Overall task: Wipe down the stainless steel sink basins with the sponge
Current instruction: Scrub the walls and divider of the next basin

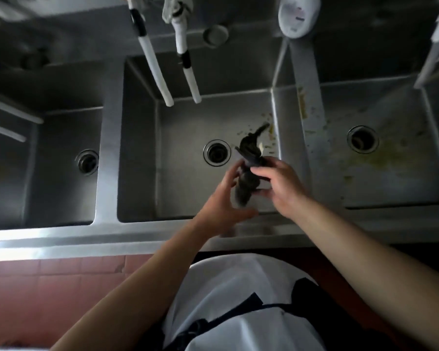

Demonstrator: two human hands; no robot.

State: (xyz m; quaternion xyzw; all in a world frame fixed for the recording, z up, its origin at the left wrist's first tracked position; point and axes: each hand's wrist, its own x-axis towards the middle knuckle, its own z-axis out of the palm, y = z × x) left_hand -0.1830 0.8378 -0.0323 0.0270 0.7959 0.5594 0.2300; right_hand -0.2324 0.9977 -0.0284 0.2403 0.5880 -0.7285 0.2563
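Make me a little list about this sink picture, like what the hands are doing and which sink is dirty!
sinks: three steel basins side by side
left hand: open, fingers touching the dark wad
right hand: grips the dark wad
where: above the middle basin
dirtiest: right basin, yellowish stains and crumbs
crumbs too: middle basin's right side
left basin: no dirt visible, dim
hanging above: two white hoses
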